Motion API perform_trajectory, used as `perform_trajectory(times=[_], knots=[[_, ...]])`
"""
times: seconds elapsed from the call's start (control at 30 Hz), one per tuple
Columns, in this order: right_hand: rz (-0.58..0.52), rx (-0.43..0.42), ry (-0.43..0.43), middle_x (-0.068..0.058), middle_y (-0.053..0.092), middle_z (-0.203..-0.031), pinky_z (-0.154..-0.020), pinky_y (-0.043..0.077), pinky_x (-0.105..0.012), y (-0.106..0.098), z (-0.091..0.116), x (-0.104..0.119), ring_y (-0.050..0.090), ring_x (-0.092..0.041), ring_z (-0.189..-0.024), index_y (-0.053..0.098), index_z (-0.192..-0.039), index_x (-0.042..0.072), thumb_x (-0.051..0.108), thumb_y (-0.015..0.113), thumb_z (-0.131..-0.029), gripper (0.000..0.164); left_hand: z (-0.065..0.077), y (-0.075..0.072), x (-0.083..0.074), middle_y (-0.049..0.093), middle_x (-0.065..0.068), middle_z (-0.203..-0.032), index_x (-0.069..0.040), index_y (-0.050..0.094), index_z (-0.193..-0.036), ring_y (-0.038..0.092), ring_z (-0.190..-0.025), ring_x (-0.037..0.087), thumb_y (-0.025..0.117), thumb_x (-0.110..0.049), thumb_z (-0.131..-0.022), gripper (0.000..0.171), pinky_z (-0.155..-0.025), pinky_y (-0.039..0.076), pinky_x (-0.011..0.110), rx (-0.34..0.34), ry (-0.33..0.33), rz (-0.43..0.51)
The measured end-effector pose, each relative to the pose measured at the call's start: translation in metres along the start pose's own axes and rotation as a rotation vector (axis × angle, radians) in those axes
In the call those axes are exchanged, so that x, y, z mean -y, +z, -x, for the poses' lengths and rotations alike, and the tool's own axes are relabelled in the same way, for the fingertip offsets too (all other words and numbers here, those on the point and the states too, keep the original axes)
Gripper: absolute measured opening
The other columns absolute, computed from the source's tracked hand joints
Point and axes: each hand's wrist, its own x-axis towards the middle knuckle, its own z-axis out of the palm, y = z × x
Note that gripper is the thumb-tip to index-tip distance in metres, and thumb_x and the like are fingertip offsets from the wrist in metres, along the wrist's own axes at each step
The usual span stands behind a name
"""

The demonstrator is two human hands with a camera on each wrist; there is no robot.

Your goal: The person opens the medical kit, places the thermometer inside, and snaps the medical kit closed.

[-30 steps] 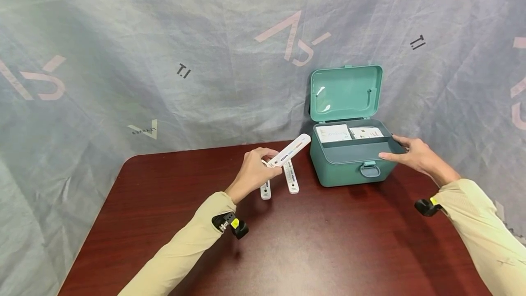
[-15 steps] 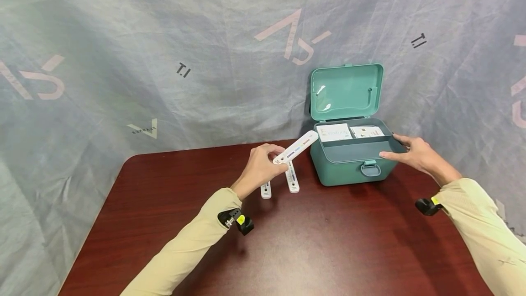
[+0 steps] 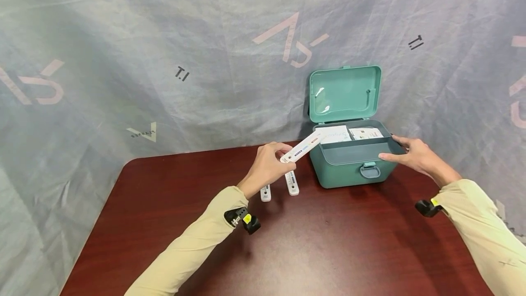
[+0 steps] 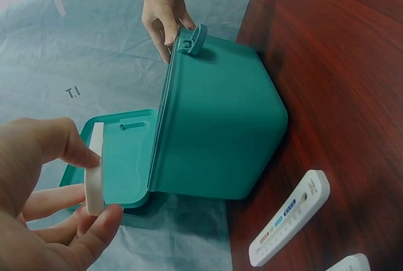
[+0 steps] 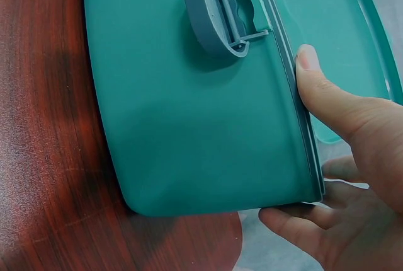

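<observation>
A white flat thermometer (image 3: 303, 148) with coloured labels is pinched between the thumb and fingers of my left hand (image 3: 267, 164). It slants up to the right, and its far end overlaps the left edge of a green medicine box (image 3: 349, 175) in the head view. Below that hand, two more white thermometers lie on the table: a left one (image 3: 265, 194) partly hidden by the hand and a right one (image 3: 292, 184). My right hand (image 3: 419, 155) grips the box's right front corner, thumb (image 5: 312, 69) on the rim and fingers along the side.
The box's lid (image 3: 344, 92) stands open at the back. Inside, a white carton (image 3: 334, 134) and some white packets (image 3: 365, 133) fill the rear compartments, behind a grey front tray (image 3: 357, 151). A grey cloth (image 3: 205, 81) hangs behind the dark red table (image 3: 320, 241).
My left hand has carried the thermometer rightward, bringing its tip over the box's left edge. My right hand stays at the box corner.
</observation>
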Motion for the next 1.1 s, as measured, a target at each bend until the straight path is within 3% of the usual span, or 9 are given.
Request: perform_trajectory(times=[0.43,1.1], knots=[[-0.001,-0.003,0.004,-0.039,0.012,-0.146,-0.097,0.03,-0.063,0.001,-0.001,0.0,0.022,-0.056,-0.129,0.011,-0.15,0.001,0.055,0.064,-0.083,0.101,-0.01,-0.001,-0.011,0.065,0.0,-0.094,-0.011,0.071,-0.105,0.057,-0.077,0.012,0.075,-0.015,-0.072,0.034,-0.066,0.044,0.022,0.039,0.044,-0.022],[0.002,-0.02,-0.004,-0.039,0.014,-0.145,-0.097,0.031,-0.063,0.001,0.0,-0.001,0.025,-0.057,-0.128,0.013,-0.15,0.001,0.053,0.064,-0.084,0.098,-0.026,0.006,-0.015,0.062,0.003,-0.089,-0.01,0.071,-0.105,0.057,-0.075,0.012,0.073,-0.011,-0.07,0.035,-0.063,0.044,0.021,0.096,0.108,0.009]])
